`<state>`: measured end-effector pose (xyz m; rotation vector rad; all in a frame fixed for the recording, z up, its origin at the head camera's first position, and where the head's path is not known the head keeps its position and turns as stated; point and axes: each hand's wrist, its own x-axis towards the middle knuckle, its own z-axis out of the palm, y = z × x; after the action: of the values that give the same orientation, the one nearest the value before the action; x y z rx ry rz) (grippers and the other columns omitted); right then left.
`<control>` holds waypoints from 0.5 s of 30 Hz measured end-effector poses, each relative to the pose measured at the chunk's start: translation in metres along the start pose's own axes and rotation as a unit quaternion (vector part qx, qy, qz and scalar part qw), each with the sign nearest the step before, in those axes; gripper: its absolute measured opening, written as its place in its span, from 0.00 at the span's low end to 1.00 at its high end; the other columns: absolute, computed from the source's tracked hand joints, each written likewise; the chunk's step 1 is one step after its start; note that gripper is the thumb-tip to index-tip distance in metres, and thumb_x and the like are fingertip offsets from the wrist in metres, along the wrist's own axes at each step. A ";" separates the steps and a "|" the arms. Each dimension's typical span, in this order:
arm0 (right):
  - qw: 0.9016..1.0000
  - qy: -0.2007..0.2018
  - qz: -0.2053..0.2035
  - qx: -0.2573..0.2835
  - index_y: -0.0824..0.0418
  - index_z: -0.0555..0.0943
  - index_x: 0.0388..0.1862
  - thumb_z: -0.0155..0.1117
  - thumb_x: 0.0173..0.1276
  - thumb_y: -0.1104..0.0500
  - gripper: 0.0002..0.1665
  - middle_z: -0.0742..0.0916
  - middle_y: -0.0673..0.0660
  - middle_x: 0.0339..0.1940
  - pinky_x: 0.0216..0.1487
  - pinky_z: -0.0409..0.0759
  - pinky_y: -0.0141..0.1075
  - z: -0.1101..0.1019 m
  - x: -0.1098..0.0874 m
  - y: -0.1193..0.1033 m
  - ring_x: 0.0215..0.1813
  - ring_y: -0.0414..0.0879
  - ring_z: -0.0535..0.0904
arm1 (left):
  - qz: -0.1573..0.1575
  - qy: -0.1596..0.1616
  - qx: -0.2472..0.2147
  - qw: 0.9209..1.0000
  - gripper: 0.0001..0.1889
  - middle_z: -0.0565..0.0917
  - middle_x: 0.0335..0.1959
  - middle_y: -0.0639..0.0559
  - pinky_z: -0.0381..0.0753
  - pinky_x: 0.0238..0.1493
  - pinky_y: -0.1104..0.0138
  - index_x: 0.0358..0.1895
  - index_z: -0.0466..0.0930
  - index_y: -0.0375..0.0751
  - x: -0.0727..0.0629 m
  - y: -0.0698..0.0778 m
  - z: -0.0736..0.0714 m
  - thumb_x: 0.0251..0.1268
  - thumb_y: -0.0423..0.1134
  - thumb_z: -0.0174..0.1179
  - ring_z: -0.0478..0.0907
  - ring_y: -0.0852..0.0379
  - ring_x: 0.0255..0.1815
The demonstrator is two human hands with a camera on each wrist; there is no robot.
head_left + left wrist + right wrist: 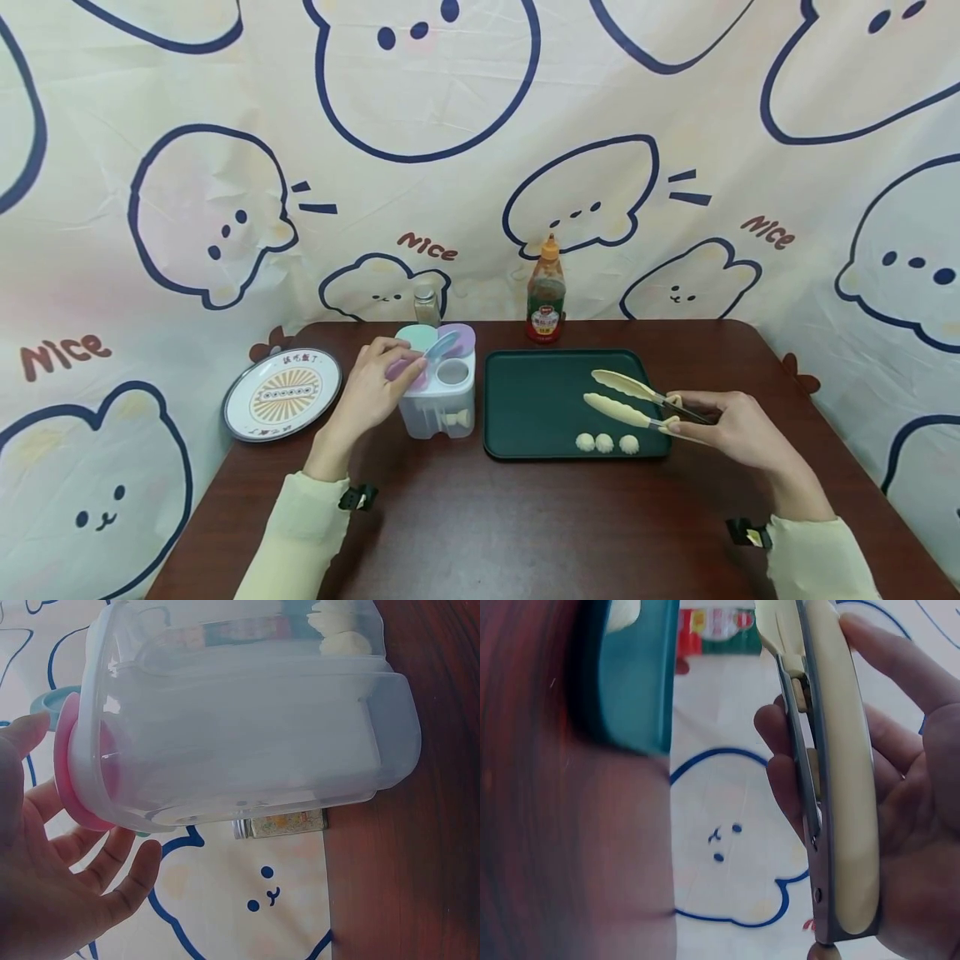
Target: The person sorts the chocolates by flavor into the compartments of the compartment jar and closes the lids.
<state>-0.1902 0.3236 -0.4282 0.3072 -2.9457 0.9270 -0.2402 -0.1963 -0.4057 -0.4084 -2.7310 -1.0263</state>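
Observation:
My left hand [381, 375] pinches a light blue round lid [441, 344], tilted up over the clear container with several compartments [420, 417]. A pink lid [69, 761] sits beside those fingers on the container. The front right compartment's round opening [452, 372] is uncovered, and small cream pieces [341, 630] lie low inside. My right hand [738, 429] grips cream-tipped tongs [626, 396] by their handles, the two arms spread apart over the dark green tray [525, 408]. Three small white bun-shaped pieces [604, 443] line the tray's front edge, below the tong tips.
Behind the container stands a small shaker jar [427, 307]. A red-and-green sauce bottle [546, 300] with an orange cap is behind the tray. A white plate [315, 383] leans at the left edge of the brown table [510, 525]. Patterned cloth hangs around it.

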 end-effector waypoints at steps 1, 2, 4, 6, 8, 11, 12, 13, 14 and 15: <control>1.000 -0.003 0.004 -0.002 0.51 0.85 0.58 0.72 0.59 0.36 0.32 0.90 0.53 0.46 0.30 0.73 0.32 -0.001 -0.001 0.003 0.33 0.38 0.78 | -0.001 -0.001 0.000 1.000 0.25 0.75 0.64 0.44 0.68 0.65 0.43 0.55 0.85 0.47 0.000 0.000 0.000 0.72 0.61 0.53 0.65 0.44 0.64; 1.000 -0.007 0.005 -0.005 0.50 0.84 0.58 0.72 0.60 0.36 0.31 0.90 0.52 0.45 0.31 0.73 0.32 -0.002 -0.003 0.006 0.34 0.38 0.78 | -0.003 -0.003 -0.001 1.000 0.25 0.75 0.64 0.44 0.67 0.65 0.43 0.55 0.85 0.47 0.000 -0.001 0.000 0.72 0.61 0.53 0.65 0.44 0.65; 1.000 -0.016 0.006 -0.009 0.49 0.84 0.57 0.71 0.60 0.36 0.31 0.90 0.51 0.44 0.32 0.72 0.32 -0.003 -0.005 0.012 0.35 0.38 0.77 | -0.007 -0.005 -0.002 1.000 0.26 0.74 0.64 0.44 0.67 0.66 0.42 0.56 0.84 0.47 0.000 -0.001 0.001 0.71 0.62 0.53 0.64 0.44 0.66; 1.000 -0.021 0.006 -0.013 0.49 0.85 0.57 0.71 0.60 0.36 0.30 0.90 0.48 0.42 0.32 0.72 0.32 -0.004 -0.008 0.017 0.35 0.37 0.77 | -0.011 -0.007 -0.004 1.000 0.26 0.74 0.64 0.45 0.67 0.66 0.42 0.56 0.84 0.47 -0.001 -0.001 0.001 0.71 0.62 0.53 0.64 0.45 0.66; 1.000 -0.023 0.005 -0.014 0.49 0.85 0.56 0.72 0.59 0.36 0.30 0.89 0.47 0.39 0.31 0.71 0.32 -0.006 -0.009 0.021 0.34 0.36 0.76 | -0.010 -0.005 -0.005 1.000 0.26 0.74 0.64 0.45 0.67 0.66 0.42 0.56 0.84 0.47 -0.001 -0.001 0.001 0.71 0.62 0.53 0.64 0.45 0.66; 1.000 -0.029 0.009 -0.007 0.49 0.85 0.57 0.73 0.59 0.37 0.30 0.88 0.46 0.34 0.29 0.70 0.32 -0.007 -0.011 0.027 0.33 0.36 0.75 | -0.007 -0.003 -0.004 1.000 0.25 0.74 0.64 0.45 0.67 0.66 0.42 0.55 0.85 0.47 -0.001 -0.001 0.001 0.71 0.62 0.53 0.64 0.45 0.66; 0.999 -0.032 0.010 -0.006 0.49 0.85 0.57 0.72 0.60 0.37 0.30 0.88 0.46 0.34 0.30 0.70 0.32 -0.007 -0.012 0.029 0.33 0.36 0.75 | -0.007 -0.002 -0.004 1.000 0.25 0.74 0.64 0.45 0.67 0.66 0.42 0.55 0.85 0.47 -0.001 -0.002 0.001 0.71 0.62 0.53 0.64 0.45 0.66; 0.999 -0.035 0.011 -0.002 0.50 0.85 0.57 0.73 0.60 0.38 0.29 0.88 0.46 0.34 0.29 0.70 0.32 -0.007 -0.012 0.030 0.33 0.36 0.74 | -0.006 -0.002 -0.004 1.000 0.25 0.74 0.64 0.45 0.67 0.66 0.42 0.55 0.85 0.47 0.000 -0.002 0.001 0.71 0.62 0.53 0.64 0.45 0.66; 0.999 -0.039 0.013 0.002 0.50 0.85 0.57 0.73 0.60 0.39 0.29 0.88 0.46 0.33 0.29 0.70 0.32 -0.008 -0.013 0.032 0.32 0.36 0.74 | -0.006 -0.002 -0.005 1.000 0.25 0.74 0.64 0.45 0.67 0.67 0.42 0.55 0.85 0.47 0.000 -0.002 0.001 0.71 0.62 0.53 0.64 0.45 0.67; 0.999 -0.042 0.012 0.002 0.50 0.85 0.57 0.73 0.60 0.39 0.29 0.89 0.46 0.34 0.30 0.71 0.32 -0.008 -0.013 0.034 0.33 0.36 0.75 | -0.007 -0.002 -0.006 1.000 0.25 0.74 0.64 0.45 0.66 0.67 0.42 0.55 0.84 0.47 0.000 -0.002 0.001 0.71 0.62 0.53 0.63 0.45 0.67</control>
<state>-0.1840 0.3575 -0.4422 0.3191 -3.0303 0.9467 -0.2408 -0.1971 -0.4071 -0.3955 -2.7367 -1.0458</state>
